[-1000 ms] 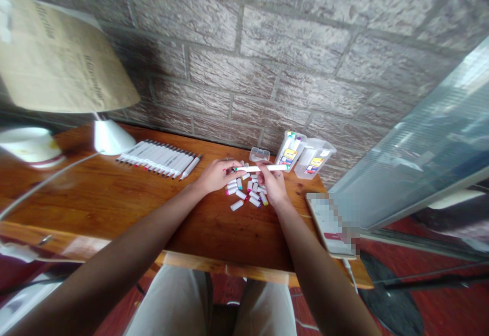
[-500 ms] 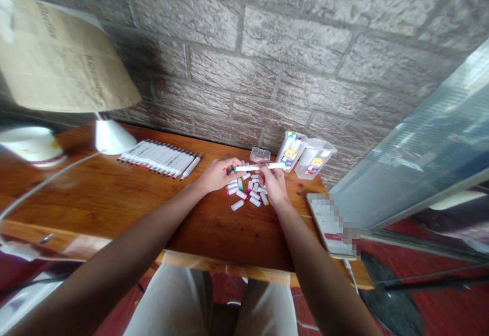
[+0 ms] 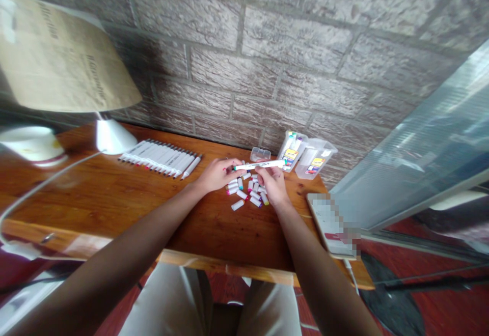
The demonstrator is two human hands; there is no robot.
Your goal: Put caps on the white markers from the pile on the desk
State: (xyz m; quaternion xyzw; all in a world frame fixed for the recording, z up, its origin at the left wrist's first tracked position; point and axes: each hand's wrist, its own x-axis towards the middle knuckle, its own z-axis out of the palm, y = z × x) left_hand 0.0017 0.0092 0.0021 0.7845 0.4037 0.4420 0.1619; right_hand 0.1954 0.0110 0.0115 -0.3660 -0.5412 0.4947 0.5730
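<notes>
A white marker (image 3: 263, 165) with green ends lies level between my two hands, above a pile of loose caps. My left hand (image 3: 219, 175) is closed around its left end. Near its middle and right part, my right hand (image 3: 273, 182) grips it with thumb and fingers. Under and between the hands, several white marker caps (image 3: 237, 204) with coloured ends are scattered on the wooden desk (image 3: 221, 234). To the left, a row of white markers (image 3: 160, 158) lies side by side, apart from my left hand.
Two clear plastic boxes (image 3: 316, 159) stand at the back right, one with markers inside. A small clear tray (image 3: 260, 155) lies beside them. A lamp (image 3: 110, 137) and a white bowl (image 3: 32, 145) occupy the left. A tablet-like device (image 3: 328, 224) with a cable rests at the right edge.
The marker has turned slightly in my hands, and dark print on its barrel shows more clearly. My right fingers have shifted a little; both hands stay in nearly the same place.
</notes>
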